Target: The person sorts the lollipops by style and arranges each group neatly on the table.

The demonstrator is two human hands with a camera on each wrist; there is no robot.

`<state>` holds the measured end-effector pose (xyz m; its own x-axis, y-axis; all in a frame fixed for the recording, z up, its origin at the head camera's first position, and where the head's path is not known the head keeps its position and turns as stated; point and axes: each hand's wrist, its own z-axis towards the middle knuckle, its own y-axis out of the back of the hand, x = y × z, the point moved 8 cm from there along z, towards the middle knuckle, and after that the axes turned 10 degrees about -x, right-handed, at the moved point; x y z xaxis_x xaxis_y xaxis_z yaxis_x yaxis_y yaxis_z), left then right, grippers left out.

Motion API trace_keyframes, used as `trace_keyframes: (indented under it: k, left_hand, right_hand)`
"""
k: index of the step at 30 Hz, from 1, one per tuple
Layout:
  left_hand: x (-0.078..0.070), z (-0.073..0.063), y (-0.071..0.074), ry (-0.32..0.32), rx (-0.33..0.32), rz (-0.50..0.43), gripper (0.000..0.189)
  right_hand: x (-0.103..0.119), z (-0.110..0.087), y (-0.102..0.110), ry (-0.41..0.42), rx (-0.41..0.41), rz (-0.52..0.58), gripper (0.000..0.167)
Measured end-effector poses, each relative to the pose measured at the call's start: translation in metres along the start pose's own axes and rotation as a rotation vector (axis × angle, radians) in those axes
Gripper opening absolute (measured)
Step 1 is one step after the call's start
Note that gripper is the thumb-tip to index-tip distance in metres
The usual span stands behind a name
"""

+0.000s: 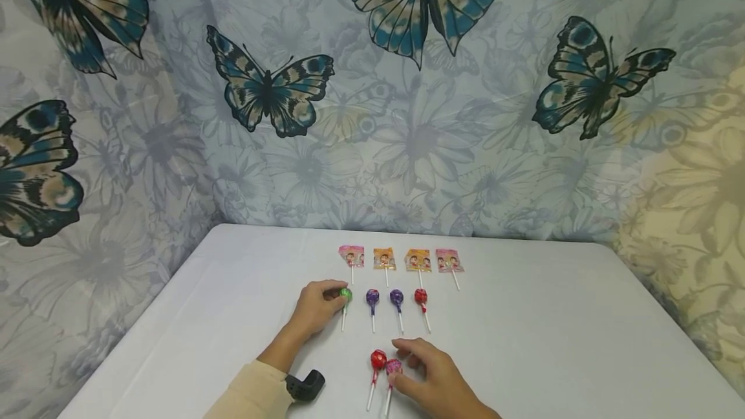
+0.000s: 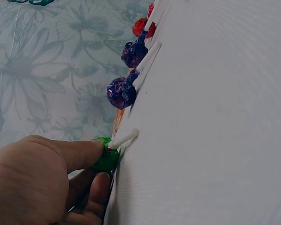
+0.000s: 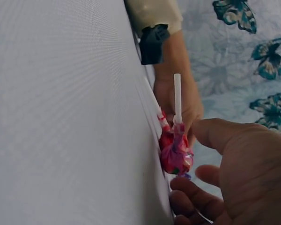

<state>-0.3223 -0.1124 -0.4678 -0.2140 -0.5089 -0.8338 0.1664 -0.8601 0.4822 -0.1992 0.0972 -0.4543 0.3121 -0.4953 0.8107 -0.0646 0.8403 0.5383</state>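
Observation:
My left hand (image 1: pixel 317 308) pinches the green lollipop (image 1: pixel 346 293) by its candy end, at the left of a row. In the left wrist view the thumb (image 2: pixel 82 153) lies on the green wrapper and the white stick points away from the hand. To its right lie two purple lollipops (image 1: pixel 372 298) and a red lollipop (image 1: pixel 421 297). Nearer the front, my right hand (image 1: pixel 433 377) is around a pink lollipop (image 1: pixel 394 367), fingers loosely bent and thumb apart from the fingertips. Another red lollipop (image 1: pixel 378 359) lies close beside the pink one, its stick toward the front.
Behind the row, several flat-wrapped lollipops in pink (image 1: pixel 352 256) and orange (image 1: pixel 384 258) packets lie in a line on the white table (image 1: pixel 553 328). A black device (image 1: pixel 305 385) is on the left wrist. Butterfly-print cloth (image 1: pixel 407 147) hangs behind the table.

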Motion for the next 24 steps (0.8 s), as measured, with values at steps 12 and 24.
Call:
trace_keyframes:
  k: [12, 24]
  left_hand:
    - [-0.0038, 0.0010, 0.0021, 0.004, -0.002, 0.025, 0.026]
    - [-0.0033, -0.0008, 0.0026, -0.002, -0.006, 0.009, 0.025]
  right_hand:
    - [0.0004, -0.0001, -0.0018, 0.074, -0.008, -0.042, 0.021]
    - [0.0021, -0.0033, 0.0016, 0.111, -0.030, -0.059, 0.015]
